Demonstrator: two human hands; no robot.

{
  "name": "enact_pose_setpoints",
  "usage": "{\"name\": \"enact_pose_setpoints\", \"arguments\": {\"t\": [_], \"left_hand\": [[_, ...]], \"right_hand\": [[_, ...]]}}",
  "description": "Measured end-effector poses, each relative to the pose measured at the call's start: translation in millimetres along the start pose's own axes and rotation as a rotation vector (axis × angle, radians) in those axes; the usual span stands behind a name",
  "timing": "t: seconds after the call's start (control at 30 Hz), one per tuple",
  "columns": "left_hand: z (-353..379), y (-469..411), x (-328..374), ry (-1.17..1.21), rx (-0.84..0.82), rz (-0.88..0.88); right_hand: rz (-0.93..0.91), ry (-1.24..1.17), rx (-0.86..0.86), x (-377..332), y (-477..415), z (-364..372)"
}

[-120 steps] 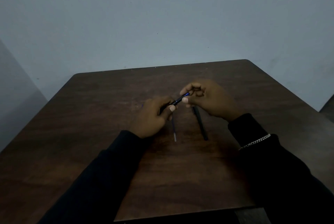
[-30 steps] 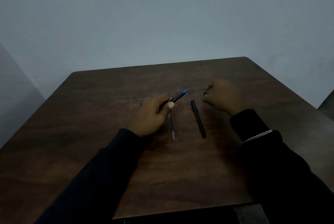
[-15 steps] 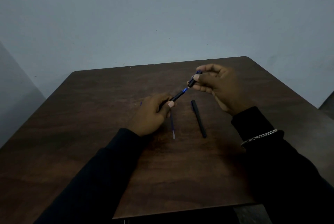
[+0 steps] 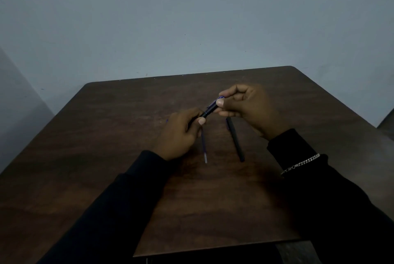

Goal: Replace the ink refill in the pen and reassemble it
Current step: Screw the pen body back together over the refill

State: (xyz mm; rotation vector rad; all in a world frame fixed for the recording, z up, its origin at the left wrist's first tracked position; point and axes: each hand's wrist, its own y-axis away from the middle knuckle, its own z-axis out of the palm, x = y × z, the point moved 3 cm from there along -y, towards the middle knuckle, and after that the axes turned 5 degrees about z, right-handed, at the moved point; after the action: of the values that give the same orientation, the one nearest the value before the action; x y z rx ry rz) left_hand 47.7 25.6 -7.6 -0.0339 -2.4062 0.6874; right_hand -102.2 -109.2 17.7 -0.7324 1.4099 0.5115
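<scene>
Right hand (image 4: 245,108) had come back w/ the clip piece (image 4: 215,102), now butted onto the pen (image 4: 207,112) just beyond the black barrel (image 4: 235,142) on the desk (image 4: 128,114). Its fingers (image 4: 231,93) pinched that piece; left hand (image 4: 181,133) gripped the pen. Loose refill (image 4: 204,148) lay beside the barrel. Reassembly prob. nearly done.

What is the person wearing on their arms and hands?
Both arms wear long black sleeves, the left sleeve and the right sleeve, down to the wrists. A silver chain bracelet lies over the right sleeve near the wrist. The left hand and right hand are bare: no gloves.
</scene>
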Motion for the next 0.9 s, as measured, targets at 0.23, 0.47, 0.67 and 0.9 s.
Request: {"name": "enact_pose_setpoints", "arguments": {"t": [0.23,0.47,0.67,0.9], "left_hand": [[3,-1,1,0.004,0.136,0.015],[16,-13,12,0.207,0.056,-0.205],[27,-36,37,0.218,-0.066,-0.260],[64,-66,48,0.185,-0.145,-0.451]], "right_hand": [[-0.064,-0.078,0.025,0,2,10],[-0.130,0.024,0.111,-2,-6,-3],[-0.076,0.102,0.196,-3,-11,-26],[0.156,0.390,0.239,2,-11,-48]]}}
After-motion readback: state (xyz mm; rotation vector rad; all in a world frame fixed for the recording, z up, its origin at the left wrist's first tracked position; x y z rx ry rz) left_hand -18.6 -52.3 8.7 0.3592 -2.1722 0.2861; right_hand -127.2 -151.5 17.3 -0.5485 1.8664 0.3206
